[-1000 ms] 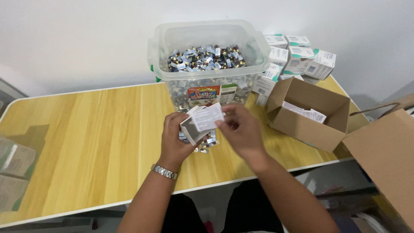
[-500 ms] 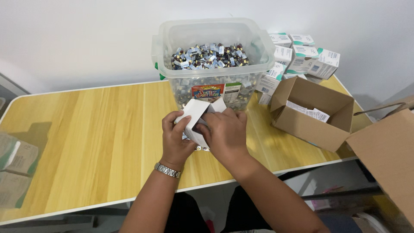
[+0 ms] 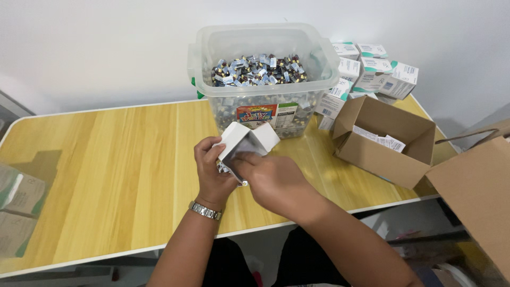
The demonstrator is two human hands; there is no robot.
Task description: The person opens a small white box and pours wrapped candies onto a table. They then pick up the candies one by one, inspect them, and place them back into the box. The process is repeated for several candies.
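Your left hand point(image 3: 212, 172) held one small white carton point(image 3: 245, 142) in a closed grip; your right hand point(image 3: 273, 178) pinched its open end. One clear bin point(image 3: 265, 40) stood beyond both.

A clear plastic tub point(image 3: 319, 64) of small foil-wrapped pieces stands on the wooden table point(image 3: 106, 159), white-and-green cartons point(image 3: 372, 72) stacked beside it, an open cardboard box point(image 3: 388, 141) nearby
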